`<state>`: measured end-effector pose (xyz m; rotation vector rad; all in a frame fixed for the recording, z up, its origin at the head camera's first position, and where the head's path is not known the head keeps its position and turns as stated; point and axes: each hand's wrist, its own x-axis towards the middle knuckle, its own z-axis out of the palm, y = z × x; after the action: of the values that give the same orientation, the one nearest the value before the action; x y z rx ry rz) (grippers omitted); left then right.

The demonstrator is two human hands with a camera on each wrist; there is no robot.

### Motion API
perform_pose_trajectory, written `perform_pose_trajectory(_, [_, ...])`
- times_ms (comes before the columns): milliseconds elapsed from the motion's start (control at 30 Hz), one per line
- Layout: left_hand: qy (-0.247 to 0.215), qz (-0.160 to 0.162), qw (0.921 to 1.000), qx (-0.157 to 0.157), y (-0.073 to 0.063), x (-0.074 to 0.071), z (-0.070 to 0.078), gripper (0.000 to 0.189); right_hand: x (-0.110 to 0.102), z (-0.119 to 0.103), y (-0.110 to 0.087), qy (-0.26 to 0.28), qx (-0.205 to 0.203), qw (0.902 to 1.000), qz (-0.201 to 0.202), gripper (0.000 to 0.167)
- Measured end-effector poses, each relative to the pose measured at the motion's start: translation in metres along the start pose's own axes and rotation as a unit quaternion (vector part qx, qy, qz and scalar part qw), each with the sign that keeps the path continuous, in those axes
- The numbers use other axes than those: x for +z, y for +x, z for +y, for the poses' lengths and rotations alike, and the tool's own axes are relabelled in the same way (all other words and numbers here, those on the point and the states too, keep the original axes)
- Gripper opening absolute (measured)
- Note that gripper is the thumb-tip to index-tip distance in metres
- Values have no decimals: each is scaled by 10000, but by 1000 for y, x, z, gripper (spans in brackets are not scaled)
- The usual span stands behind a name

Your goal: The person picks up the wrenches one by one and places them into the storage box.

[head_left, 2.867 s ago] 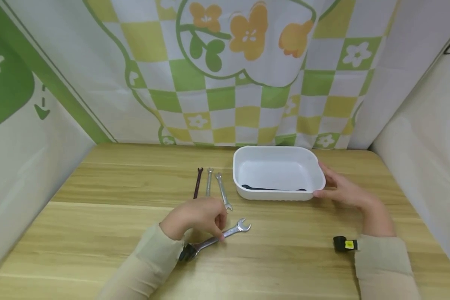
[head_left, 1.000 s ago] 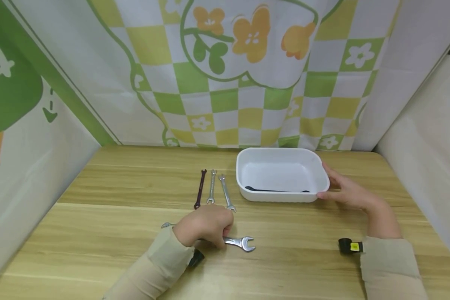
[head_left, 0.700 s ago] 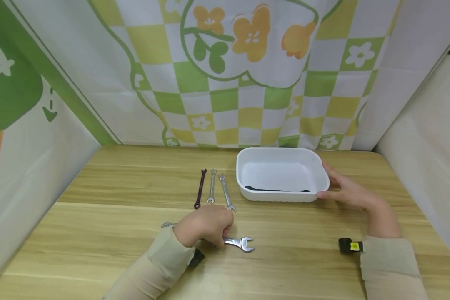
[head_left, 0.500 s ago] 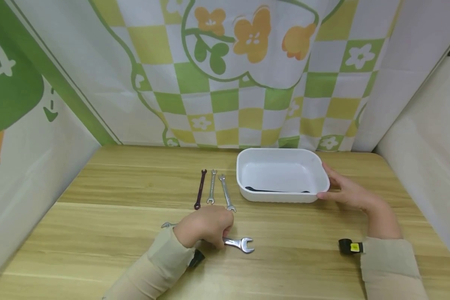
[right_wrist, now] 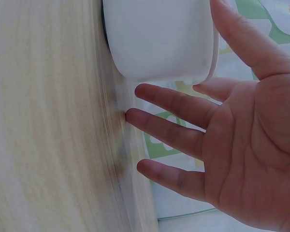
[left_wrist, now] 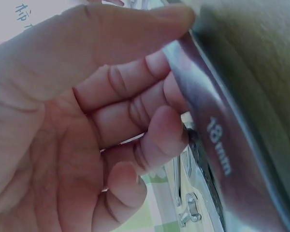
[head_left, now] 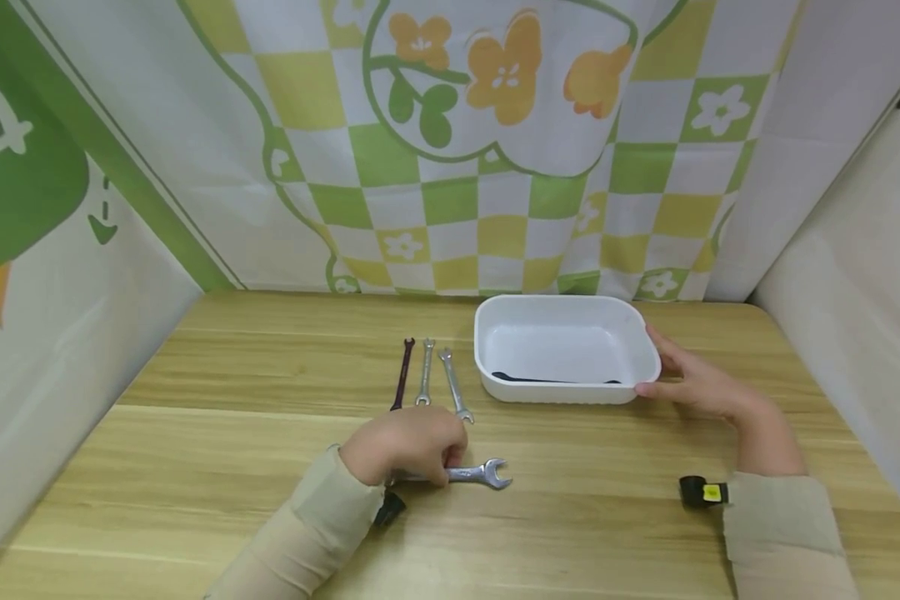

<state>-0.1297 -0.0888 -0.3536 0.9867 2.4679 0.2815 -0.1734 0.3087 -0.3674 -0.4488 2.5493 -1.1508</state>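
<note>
My left hand [head_left: 412, 442] pinches a large silver wrench [head_left: 476, 473] between thumb and fingers, low over the table. Its forked end points right; the other end is hidden behind the wrist. Close up in the left wrist view, the wrench shank [left_wrist: 217, 140] bears the marking "18mm". My right hand [head_left: 693, 379] touches the right end of a white rectangular box [head_left: 562, 393], thumb at the near corner. In the right wrist view that hand's fingers [right_wrist: 169, 128] are straight and spread. Inside the box, along the near wall, lies a long black tool [head_left: 532, 381].
Left of the box lie a dark reddish wrench [head_left: 403, 371] and two small silver wrenches, one upright in view [head_left: 426, 371] and one slanted [head_left: 456, 385]. The wooden table [head_left: 585, 533] ends at a patterned curtain [head_left: 450, 200] behind. White fabric walls stand at both sides.
The left hand has gripped the large wrench and turned it from slanting up-right to nearly level. Since half a second ago its forked end has shifted slightly upward. The right hand stays at the box.
</note>
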Motion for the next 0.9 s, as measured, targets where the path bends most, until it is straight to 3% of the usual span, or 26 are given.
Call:
perform_pose_trajectory(433, [-321,-294,9990,134,4,0,-6,18,-2,-1,0,-14,17,10000,-29,101])
perform_pose_trajectory(700, [-333,-378,9980,382,7,3,-11,13,2,2,0,101,29,9999,-53,101])
perform_pose_trajectory(900, [-614,-284,9956,651,6,-1,-14,10,1,2,1,-45,-96,9999,14,100])
